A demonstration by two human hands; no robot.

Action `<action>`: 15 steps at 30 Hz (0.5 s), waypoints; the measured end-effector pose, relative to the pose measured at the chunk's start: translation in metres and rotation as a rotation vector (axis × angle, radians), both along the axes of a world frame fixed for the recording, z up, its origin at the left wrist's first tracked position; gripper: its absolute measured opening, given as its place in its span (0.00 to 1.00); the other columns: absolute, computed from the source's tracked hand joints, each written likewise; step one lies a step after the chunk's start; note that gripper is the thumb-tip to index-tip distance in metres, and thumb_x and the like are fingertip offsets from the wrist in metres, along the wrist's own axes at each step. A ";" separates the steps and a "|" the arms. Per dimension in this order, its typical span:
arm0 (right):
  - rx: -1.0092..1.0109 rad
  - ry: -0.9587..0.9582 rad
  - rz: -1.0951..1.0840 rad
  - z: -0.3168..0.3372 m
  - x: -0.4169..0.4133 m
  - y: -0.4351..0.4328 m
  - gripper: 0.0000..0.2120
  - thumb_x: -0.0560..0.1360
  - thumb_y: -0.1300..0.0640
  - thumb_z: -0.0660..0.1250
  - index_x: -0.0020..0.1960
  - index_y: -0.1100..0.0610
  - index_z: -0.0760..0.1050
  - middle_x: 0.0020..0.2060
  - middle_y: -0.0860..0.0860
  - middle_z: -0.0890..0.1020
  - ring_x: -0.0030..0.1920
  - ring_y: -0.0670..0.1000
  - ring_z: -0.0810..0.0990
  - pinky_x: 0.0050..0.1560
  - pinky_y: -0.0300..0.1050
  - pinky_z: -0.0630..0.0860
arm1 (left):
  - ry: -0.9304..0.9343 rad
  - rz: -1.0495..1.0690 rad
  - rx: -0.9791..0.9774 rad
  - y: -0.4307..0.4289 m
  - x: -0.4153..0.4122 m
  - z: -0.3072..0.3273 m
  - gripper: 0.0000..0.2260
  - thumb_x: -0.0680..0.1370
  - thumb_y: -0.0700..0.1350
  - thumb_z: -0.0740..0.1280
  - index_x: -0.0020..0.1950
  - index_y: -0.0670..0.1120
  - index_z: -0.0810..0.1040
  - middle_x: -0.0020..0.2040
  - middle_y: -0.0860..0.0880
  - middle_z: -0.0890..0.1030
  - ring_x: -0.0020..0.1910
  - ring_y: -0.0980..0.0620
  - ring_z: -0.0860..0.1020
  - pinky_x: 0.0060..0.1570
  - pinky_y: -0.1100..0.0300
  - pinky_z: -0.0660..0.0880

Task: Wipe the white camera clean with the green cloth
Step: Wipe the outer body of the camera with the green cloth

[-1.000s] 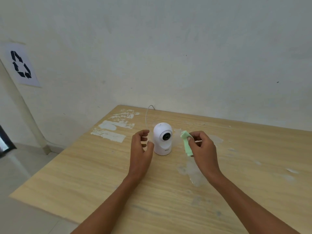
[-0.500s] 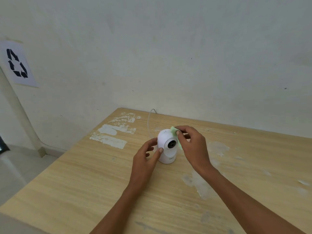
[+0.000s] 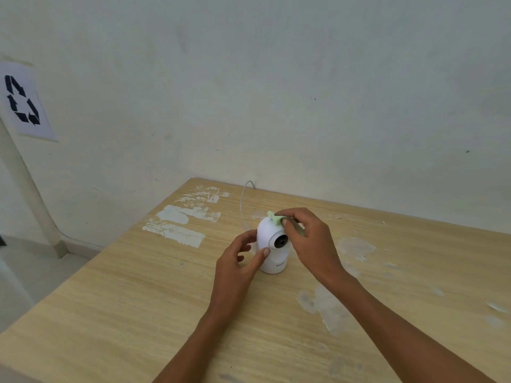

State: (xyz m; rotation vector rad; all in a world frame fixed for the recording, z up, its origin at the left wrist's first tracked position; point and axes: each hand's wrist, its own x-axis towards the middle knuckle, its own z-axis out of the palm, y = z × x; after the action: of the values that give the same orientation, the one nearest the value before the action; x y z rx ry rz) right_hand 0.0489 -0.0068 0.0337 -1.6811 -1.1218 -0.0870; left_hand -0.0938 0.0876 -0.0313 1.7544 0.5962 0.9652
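The white camera (image 3: 269,239) stands upright on the wooden table (image 3: 138,294), its dark round lens facing me. My left hand (image 3: 237,261) steadies its left side, thumb pressed against the body below the lens. My right hand (image 3: 309,241) pinches the small green cloth (image 3: 275,218) and presses it onto the top of the camera's dome. Most of the cloth is hidden under my fingers.
A thin white cable (image 3: 244,197) arcs from behind the camera to the table's back edge. White paint patches (image 3: 179,225) mark the tabletop at left and right. The wall runs close behind; the table's left edge drops to the floor. A recycling sign (image 3: 23,102) hangs at left.
My left hand closed in on the camera's left side. My right hand carried the cloth from beside the camera onto its dome and up to the top.
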 end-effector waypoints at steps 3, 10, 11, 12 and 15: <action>-0.045 0.163 -0.032 -0.004 0.010 -0.001 0.10 0.80 0.60 0.64 0.56 0.52 0.83 0.49 0.42 0.85 0.50 0.43 0.82 0.50 0.36 0.76 | 0.008 0.007 -0.004 0.000 0.000 0.000 0.16 0.77 0.54 0.74 0.64 0.65 0.78 0.60 0.66 0.82 0.59 0.65 0.78 0.57 0.59 0.77; -0.014 0.157 0.014 -0.006 0.007 -0.008 0.11 0.81 0.60 0.64 0.55 0.47 0.82 0.49 0.39 0.85 0.49 0.41 0.82 0.47 0.30 0.75 | -0.004 0.000 0.011 0.001 0.000 -0.001 0.16 0.78 0.54 0.74 0.64 0.64 0.78 0.61 0.67 0.82 0.59 0.68 0.78 0.54 0.62 0.75; -0.023 0.161 0.018 -0.006 0.008 -0.009 0.11 0.81 0.60 0.64 0.56 0.48 0.82 0.49 0.40 0.85 0.50 0.42 0.82 0.48 0.32 0.76 | -0.006 0.000 0.012 0.001 0.001 -0.001 0.15 0.78 0.53 0.74 0.64 0.64 0.79 0.61 0.68 0.82 0.59 0.68 0.78 0.54 0.63 0.75; -0.046 0.175 0.015 -0.006 0.010 -0.009 0.11 0.81 0.61 0.64 0.57 0.50 0.82 0.49 0.42 0.85 0.50 0.45 0.82 0.50 0.37 0.77 | -0.005 0.001 0.010 0.001 0.001 -0.001 0.15 0.78 0.53 0.74 0.63 0.64 0.79 0.60 0.68 0.82 0.59 0.68 0.78 0.54 0.63 0.75; -0.107 0.191 0.002 -0.003 0.016 -0.007 0.11 0.81 0.61 0.64 0.57 0.53 0.82 0.50 0.45 0.85 0.51 0.47 0.82 0.53 0.45 0.79 | -0.003 0.003 0.011 0.001 0.001 -0.001 0.15 0.77 0.53 0.74 0.63 0.65 0.79 0.60 0.69 0.82 0.59 0.68 0.78 0.54 0.63 0.75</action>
State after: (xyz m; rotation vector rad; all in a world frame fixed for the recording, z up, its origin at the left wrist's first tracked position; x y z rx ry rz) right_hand 0.0644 -0.0138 0.0311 -1.7434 -0.9991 0.1344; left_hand -0.0929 0.0885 -0.0327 1.7614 0.5923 0.9747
